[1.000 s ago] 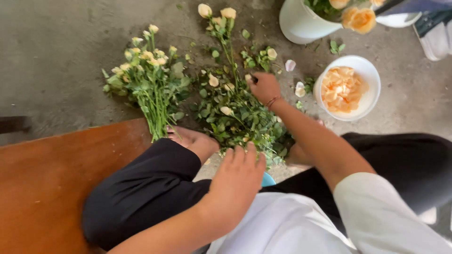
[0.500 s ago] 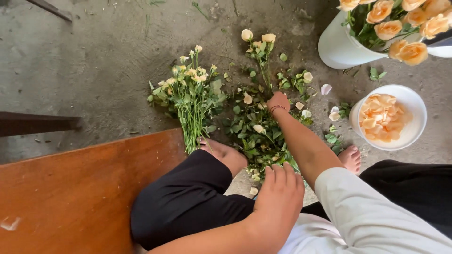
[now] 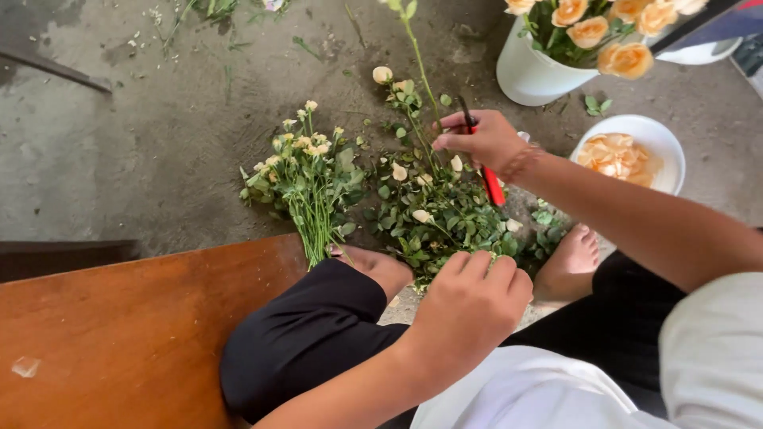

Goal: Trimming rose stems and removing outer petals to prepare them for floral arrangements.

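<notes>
A leafy pile of cut rose stems (image 3: 441, 218) on the concrete floor (image 3: 143, 135) is touched by the curled left hand (image 3: 469, 306), while further off a long stem (image 3: 421, 71) and red-handled cutters (image 3: 486, 171) are gripped in the closed right hand (image 3: 486, 141), just above the pile.

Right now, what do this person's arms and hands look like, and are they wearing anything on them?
Both hands are bare, no gloves. The right hand has a thin beaded bracelet at the wrist and a bare forearm, with a white sleeve higher up. The left hand and its forearm are bare.
</notes>
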